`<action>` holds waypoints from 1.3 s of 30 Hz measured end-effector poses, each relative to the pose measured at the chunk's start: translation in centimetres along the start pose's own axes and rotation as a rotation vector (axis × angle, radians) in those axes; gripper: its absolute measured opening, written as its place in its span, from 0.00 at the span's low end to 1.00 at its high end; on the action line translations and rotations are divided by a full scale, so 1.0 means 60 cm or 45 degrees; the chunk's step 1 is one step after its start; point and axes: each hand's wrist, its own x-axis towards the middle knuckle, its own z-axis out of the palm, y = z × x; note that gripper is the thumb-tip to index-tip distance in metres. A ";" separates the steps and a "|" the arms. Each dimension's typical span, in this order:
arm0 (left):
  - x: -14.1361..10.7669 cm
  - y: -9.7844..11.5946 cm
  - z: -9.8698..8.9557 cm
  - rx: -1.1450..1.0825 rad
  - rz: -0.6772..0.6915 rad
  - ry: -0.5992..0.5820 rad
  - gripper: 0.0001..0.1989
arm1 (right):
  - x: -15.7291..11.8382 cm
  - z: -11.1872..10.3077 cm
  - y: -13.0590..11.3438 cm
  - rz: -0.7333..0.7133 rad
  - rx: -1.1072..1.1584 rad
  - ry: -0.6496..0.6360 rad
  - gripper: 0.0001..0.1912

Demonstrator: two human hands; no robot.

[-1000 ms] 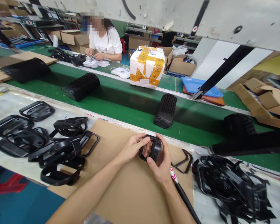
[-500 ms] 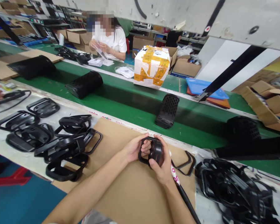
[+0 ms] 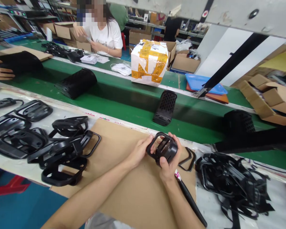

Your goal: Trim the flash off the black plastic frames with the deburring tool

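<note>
Between my two hands is a black plastic bracket (image 3: 166,149) with a loop frame on one side and a slotted, rounded body on the other. My left hand (image 3: 143,148) closes on the loop frame, some of its fingers hidden behind the part. Cupped around the rounded body is my right hand (image 3: 171,163), its thumb pressed on the near side. Beneath them lies a brown cardboard sheet (image 3: 133,194). A thin black frame (image 3: 190,160) rests right of my right hand, and a black rod-like handle (image 3: 192,200) with a white-and-pink wrap runs beside my right forearm.
Several similar brackets (image 3: 68,141) lie at left, and black strips and frames (image 3: 235,181) pile up at right. A green conveyor belt (image 3: 126,106) carries black perforated housings (image 3: 165,106). Beyond stands a taped white box (image 3: 149,63). Another person's hand (image 3: 1,70) touches a housing at far left.
The bracket has turned in my hands, so its slots now face up. The other person's hand at far left has moved onto a housing. My view has shifted slightly.
</note>
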 end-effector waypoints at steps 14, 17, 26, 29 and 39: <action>0.007 -0.004 -0.011 -0.043 -0.022 0.111 0.37 | 0.000 -0.003 0.011 0.176 0.105 -0.266 0.44; 0.009 0.000 -0.016 -0.065 -0.020 0.148 0.36 | -0.004 -0.002 0.012 0.195 0.135 -0.324 0.43; 0.005 -0.002 -0.010 -0.102 -0.048 0.010 0.39 | -0.004 -0.002 0.005 0.206 0.130 -0.342 0.38; 0.002 -0.002 -0.006 -0.145 -0.047 0.039 0.38 | -0.009 0.004 0.002 0.190 0.121 -0.262 0.37; 0.011 -0.003 -0.014 -0.428 -0.116 -0.014 0.37 | -0.018 0.007 0.014 0.237 0.170 -0.317 0.42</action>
